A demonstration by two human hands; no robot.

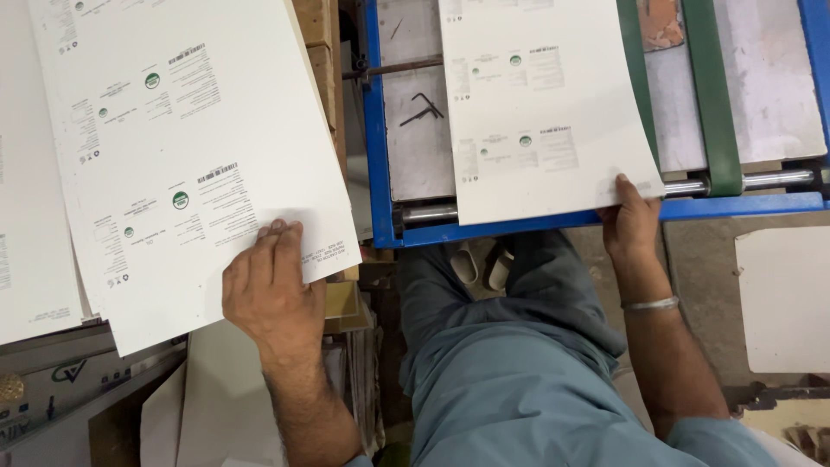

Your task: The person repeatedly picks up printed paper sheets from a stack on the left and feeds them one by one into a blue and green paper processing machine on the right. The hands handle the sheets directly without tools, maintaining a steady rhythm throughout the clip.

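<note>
The left hand [270,290] lies flat, fingers spread, on the near corner of the top white printed cardboard sheet [186,164] of a stack, pressing on it rather than closing around it. That stack sits on the tabletop [52,380] to the person's left, with more white sheets [26,216] fanned out beneath and beside it.

The right hand [629,223] pinches the near edge of 1 other white printed sheet [540,112], fingers on top at its lower right corner. This sheet lies on the bed of a blue-framed machine [377,138], its near edge overhanging a steel roller [761,181] and the blue front rail. A green belt [713,86] runs along the machine just beside the sheet's right edge.

As a judgement, 1 sheet is placed at the machine while the next is only touched on the stack, and many sheets remain there. A pale board [782,298] lies on the floor to the right.
</note>
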